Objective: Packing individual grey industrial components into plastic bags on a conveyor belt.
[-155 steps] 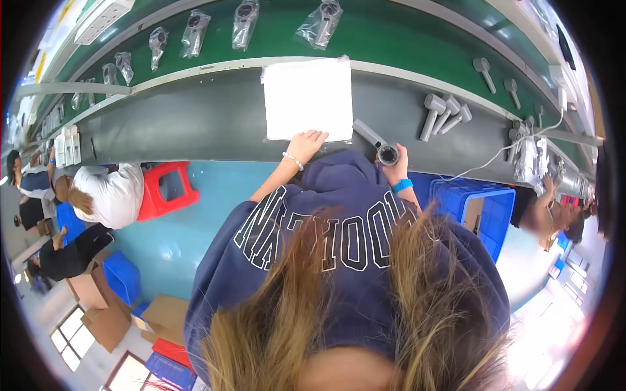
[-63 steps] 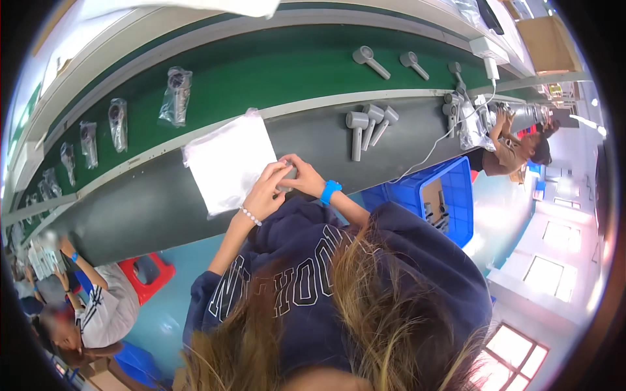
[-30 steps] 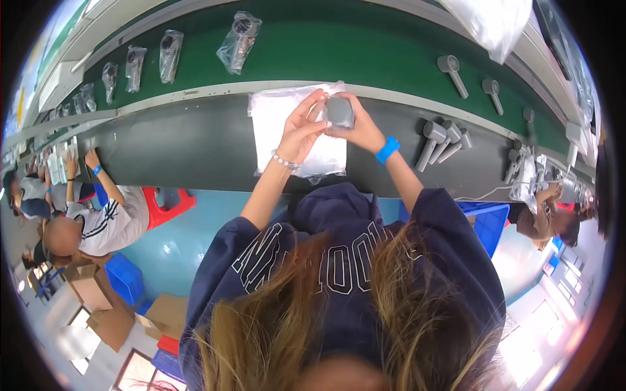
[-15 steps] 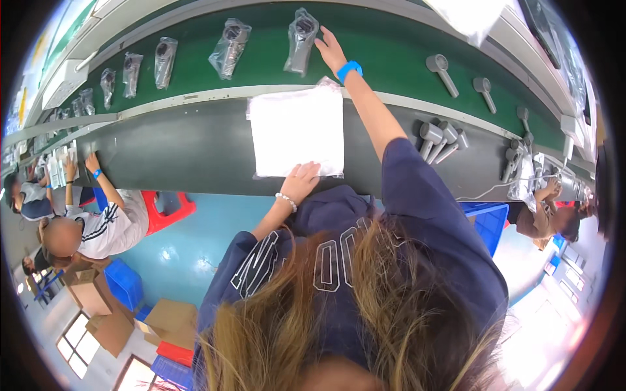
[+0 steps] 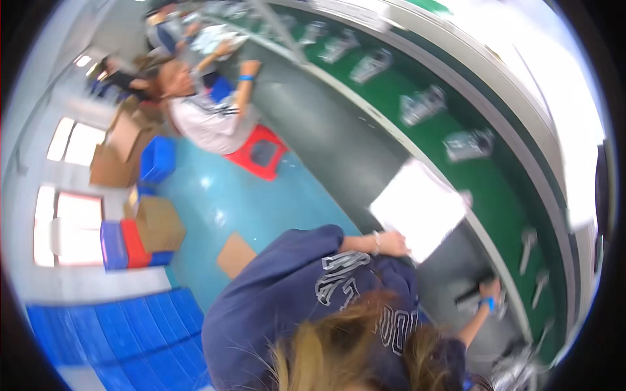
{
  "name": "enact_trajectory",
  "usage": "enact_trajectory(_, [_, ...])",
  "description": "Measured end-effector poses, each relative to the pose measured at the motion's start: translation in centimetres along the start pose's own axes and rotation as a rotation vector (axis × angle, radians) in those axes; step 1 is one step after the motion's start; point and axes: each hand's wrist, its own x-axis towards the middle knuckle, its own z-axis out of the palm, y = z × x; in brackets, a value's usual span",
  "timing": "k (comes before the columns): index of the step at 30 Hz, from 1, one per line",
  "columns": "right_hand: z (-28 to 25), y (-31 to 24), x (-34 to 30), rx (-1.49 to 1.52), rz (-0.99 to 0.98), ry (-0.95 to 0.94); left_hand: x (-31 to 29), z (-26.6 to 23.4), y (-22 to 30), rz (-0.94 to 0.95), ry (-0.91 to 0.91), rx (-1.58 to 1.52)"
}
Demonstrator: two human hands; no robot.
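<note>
Since the frame half a second ago, the right hand (image 5: 490,288) has gone from beside a bagged fan (image 5: 468,144) on the green strip (image 5: 501,189) to the grey fans (image 5: 467,298) on the right part of the counter (image 5: 306,111), and the whole view has swung round to the left.

At far left, ribbed blue plastic (image 5: 117,332) fills the lower corner. Above it are a red crate (image 5: 134,244), a blue bin (image 5: 158,158) and an open cardboard box (image 5: 160,225). Next comes a co-worker in a white top (image 5: 212,124), arms on the counter, with a red stool (image 5: 242,159) just beside. A flat piece of cardboard (image 5: 235,255) lies on the floor.

Toward the middle, the left hand (image 5: 394,243) touches the near edge of a white sheet (image 5: 420,208) lying flat on the counter; blur hides whether its fingers pinch the edge or merely rest there. Beyond the sheet, more bagged fans lie spaced along the strip.

Farther right, the right hand is at the grey fans, too smeared to tell whether it grasps one. Crumpled clear plastic (image 5: 512,371) lies below it, and unbagged fans (image 5: 528,249) lie apart on the strip at far right.
</note>
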Motion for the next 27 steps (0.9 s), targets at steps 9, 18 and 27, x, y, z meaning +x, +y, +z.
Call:
enact_trajectory(9, [-5.1, -5.0, -5.9, -0.251, 0.057, 0.429, 1.3, -1.6, 0.7, -0.248, -0.279, 0.027])
enact_trajectory(18, [-1.6, -10.4, -12.4, 0.127, -0.171, 1.022, 1.1, 0.6, -0.4, -0.405, -0.185, -0.289])
enact_trajectory(27, [-0.8, -8.4, -13.2, 0.289, -0.017, 0.741, 2.0, -0.4, 0.8, -0.625, 0.032, -0.455])
